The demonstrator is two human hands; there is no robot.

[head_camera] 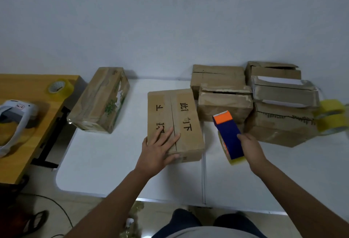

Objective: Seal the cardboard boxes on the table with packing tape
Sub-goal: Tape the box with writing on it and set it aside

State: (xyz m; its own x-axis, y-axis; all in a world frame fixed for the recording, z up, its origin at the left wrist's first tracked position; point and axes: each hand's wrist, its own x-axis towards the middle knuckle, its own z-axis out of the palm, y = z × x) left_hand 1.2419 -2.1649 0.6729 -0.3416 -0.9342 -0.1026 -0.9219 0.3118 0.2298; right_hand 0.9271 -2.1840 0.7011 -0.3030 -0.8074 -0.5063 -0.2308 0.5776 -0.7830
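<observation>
White table [113,162]: left hand [158,149] flat on box [187,124]; right hand [252,148] grips dispenser [227,133]; stacked boxes [264,105] crowd right.

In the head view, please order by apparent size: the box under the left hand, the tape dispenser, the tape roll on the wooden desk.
1. Box under the left hand
2. Tape dispenser
3. Tape roll, though farther away

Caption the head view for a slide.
Left hand steadies an untaped box; right hand holds the tape dispenser.
</observation>
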